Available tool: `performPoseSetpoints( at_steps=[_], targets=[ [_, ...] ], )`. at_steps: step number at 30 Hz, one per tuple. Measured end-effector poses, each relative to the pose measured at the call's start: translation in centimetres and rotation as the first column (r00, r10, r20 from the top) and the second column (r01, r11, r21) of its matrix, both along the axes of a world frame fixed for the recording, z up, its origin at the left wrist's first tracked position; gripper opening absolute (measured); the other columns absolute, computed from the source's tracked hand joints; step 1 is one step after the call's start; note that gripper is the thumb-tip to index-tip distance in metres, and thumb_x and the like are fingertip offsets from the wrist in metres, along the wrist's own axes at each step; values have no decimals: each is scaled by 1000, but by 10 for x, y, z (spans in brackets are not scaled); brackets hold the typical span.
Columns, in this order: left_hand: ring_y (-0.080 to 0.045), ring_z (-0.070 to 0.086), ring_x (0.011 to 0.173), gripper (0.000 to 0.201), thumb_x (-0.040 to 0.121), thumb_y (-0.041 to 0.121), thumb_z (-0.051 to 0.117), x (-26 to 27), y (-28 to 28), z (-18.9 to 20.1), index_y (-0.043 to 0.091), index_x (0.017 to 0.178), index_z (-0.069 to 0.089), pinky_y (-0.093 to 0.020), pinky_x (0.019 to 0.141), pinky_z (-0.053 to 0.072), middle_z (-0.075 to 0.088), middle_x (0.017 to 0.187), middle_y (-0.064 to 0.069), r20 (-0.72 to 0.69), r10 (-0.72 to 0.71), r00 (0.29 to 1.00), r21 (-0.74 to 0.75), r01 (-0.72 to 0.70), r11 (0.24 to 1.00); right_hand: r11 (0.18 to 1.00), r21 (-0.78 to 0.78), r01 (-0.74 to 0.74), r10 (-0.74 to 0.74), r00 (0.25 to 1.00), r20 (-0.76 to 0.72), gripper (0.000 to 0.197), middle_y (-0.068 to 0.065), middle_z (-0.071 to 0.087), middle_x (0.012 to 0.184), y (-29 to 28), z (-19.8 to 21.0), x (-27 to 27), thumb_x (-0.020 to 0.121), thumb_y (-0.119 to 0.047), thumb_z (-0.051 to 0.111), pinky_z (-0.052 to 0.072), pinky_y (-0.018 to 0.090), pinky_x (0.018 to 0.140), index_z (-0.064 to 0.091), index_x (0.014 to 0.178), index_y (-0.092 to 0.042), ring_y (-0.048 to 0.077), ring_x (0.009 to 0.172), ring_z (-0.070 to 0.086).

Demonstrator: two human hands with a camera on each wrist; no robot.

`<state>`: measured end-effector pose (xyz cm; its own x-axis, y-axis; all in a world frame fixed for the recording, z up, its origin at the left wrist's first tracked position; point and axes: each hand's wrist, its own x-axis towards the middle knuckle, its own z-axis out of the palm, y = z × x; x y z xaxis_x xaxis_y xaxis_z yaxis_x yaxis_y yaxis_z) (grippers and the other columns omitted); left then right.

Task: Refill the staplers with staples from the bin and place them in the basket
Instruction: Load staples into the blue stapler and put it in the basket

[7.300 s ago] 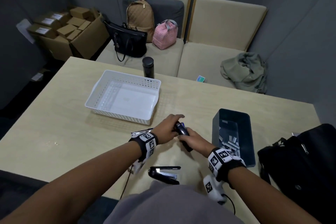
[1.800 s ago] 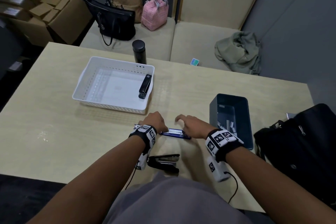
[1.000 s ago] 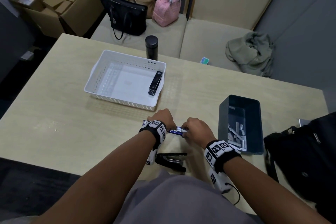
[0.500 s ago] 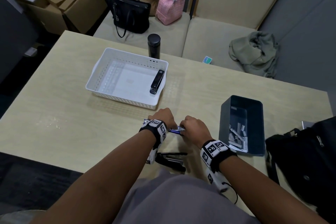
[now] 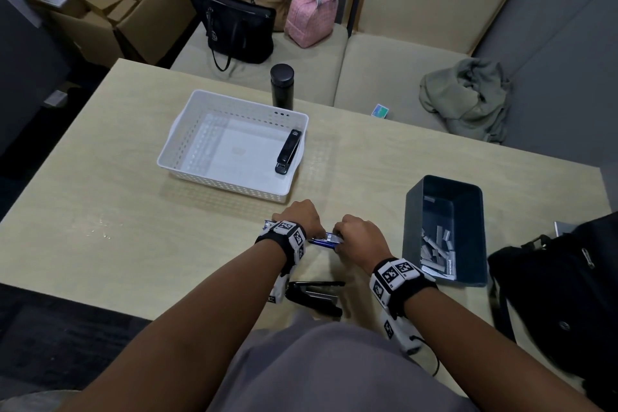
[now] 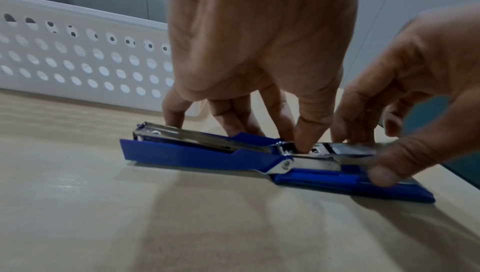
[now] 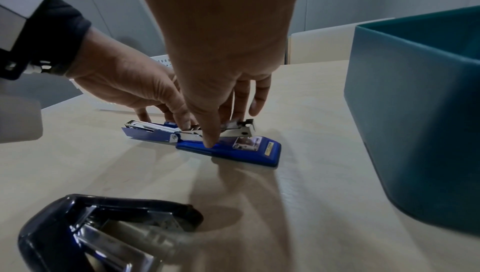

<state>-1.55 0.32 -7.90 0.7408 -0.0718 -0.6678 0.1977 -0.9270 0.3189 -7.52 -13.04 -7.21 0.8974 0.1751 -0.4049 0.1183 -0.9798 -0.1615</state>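
I find the blue stapler [image 6: 262,159] lying opened flat on the table [image 5: 133,227], near the front edge, between the white basket [image 5: 174,140] on the far left and the dark staple bin [image 5: 411,221] on the right. My left hand [image 6: 259,35] bears down on it, its grip neither released nor clenched: thumb pressed into the metal channel at the hinge, other fingers behind the lid half. My right hand [image 7: 223,35] has its grip pinching the metal magazine, thumb on the blue base. Against the view from 1.8 s ago, the right hand, then spread open beside the stapler, has closed onto it; the left has stayed in place. One black stapler [image 5: 288,151] remains in the basket against its right wall. A second black stapler [image 5: 314,296] still lies open near me, untouched. Staple strips [image 5: 438,251] sit in the bin.
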Motion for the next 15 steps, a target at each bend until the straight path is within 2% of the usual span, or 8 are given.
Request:
performPoseSetpoints(
  at_steps=[3, 9, 12, 15],
  targets=[
    [-26, 65, 82, 25, 59, 29, 75, 1, 1, -1, 19, 82, 74, -48, 92, 44, 71, 85, 1, -8, -5, 1000, -4, 5, 1000, 998, 25, 51, -51, 998, -35, 29, 5, 62, 101, -7, 0, -2, 78, -28, 68, 47, 35, 70, 68, 104, -16, 28, 92, 62],
    [-26, 66, 84, 26, 57, 32, 77, 2, 4, -1, 21, 81, 74, -49, 93, 47, 72, 86, 2, -28, -13, 1000, -5, 13, 1000, 980, 109, 166, -156, 983, -94, 27, 3, 67, 99, -25, 4, -4, 76, -24, 74, 54, 36, 74, 71, 102, -17, 24, 89, 63],
    [-25, 67, 80, 27, 54, 32, 73, 3, 4, -2, 21, 79, 74, -47, 90, 52, 72, 83, 2, -31, -23, 999, -6, 23, 1000, 965, 168, 199, -186, 978, -92, 36, 3, 70, 99, -28, 5, -6, 75, -19, 75, 55, 37, 78, 68, 111, -17, 23, 90, 65],
    [-23, 66, 77, 30, 55, 37, 74, 2, 3, -2, 22, 80, 72, -45, 87, 53, 70, 80, 3, -4, -56, 998, 22, 56, 998, 944, 226, 242, -226, 969, -96, 44, 2, 71, 94, -29, 7, -8, 74, -12, 74, 55, 34, 77, 65, 117, -18, 23, 87, 66]
  ],
)
